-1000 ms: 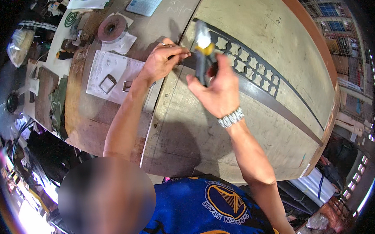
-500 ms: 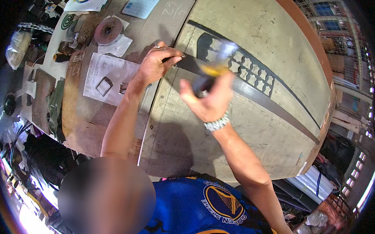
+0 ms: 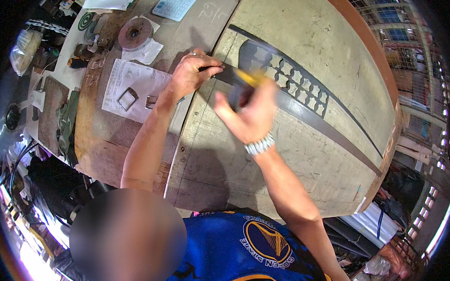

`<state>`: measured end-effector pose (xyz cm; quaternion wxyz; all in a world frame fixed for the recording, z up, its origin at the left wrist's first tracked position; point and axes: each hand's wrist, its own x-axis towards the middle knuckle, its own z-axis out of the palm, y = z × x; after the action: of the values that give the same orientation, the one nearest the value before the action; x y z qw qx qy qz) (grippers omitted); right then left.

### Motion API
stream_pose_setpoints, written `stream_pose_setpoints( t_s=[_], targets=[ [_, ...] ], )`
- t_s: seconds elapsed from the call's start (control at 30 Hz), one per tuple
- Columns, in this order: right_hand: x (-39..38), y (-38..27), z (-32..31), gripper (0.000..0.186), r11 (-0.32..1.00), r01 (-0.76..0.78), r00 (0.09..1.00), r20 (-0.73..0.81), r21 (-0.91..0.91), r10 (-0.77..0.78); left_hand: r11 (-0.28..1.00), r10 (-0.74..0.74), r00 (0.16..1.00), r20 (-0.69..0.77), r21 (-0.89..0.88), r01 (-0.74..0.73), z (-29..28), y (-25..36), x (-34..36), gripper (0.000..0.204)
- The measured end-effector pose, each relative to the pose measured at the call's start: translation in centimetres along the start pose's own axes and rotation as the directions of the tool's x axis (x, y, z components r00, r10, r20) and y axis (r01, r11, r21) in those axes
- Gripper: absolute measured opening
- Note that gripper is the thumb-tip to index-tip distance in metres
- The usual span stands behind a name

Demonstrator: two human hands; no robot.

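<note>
My left hand (image 3: 192, 75) is closed in a pinch at the near-left end of a long dark brown strap (image 3: 308, 117), which curves across the board to its right edge. Over the strap, close to that end, my right hand (image 3: 251, 112) holds a tool with a yellow and black body (image 3: 250, 79); motion blurs it, so I cannot tell its exact kind. A black sheet with rows of star-like cut-outs (image 3: 295, 81) lies beyond the strap. Left of my left wrist, a metal buckle (image 3: 128, 99) rests on a written paper (image 3: 116, 85), beside a second buckle (image 3: 151, 101).
A roll of tape (image 3: 135, 34) sits on paper at the far left, with a light blue calculator (image 3: 175, 6) beyond it. A thin black strip (image 3: 345, 111) curves along the board (image 3: 285, 163). Wire mesh shelving stands at the right.
The tool in my right hand has swung lower and nearer the strap, still blurred. My left hand keeps its pinch on the strap end. The whole view has shifted slightly.
</note>
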<state>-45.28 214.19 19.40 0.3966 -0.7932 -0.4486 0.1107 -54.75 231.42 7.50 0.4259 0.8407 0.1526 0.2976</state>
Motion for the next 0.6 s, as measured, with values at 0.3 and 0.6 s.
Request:
stream_pose_setpoints(
  t_s=[0.3,0.6],
  targets=[
    [2.0,-5.2,-3.2,0.059,0.948,0.062,0.981,-0.196,0.311,0.0,0.989,-0.148,0.989,0.026,-0.019,0.149,-0.5,0.1,-0.9,0.018],
    [2.1,-3.4,-2.0,0.059,0.987,-0.162,0.98,0.119,0.018,0.159,0.984,-0.164,0.986,-0.008,-0.077,0.163,-0.5,0.7,-0.5,0.016]
  ],
)
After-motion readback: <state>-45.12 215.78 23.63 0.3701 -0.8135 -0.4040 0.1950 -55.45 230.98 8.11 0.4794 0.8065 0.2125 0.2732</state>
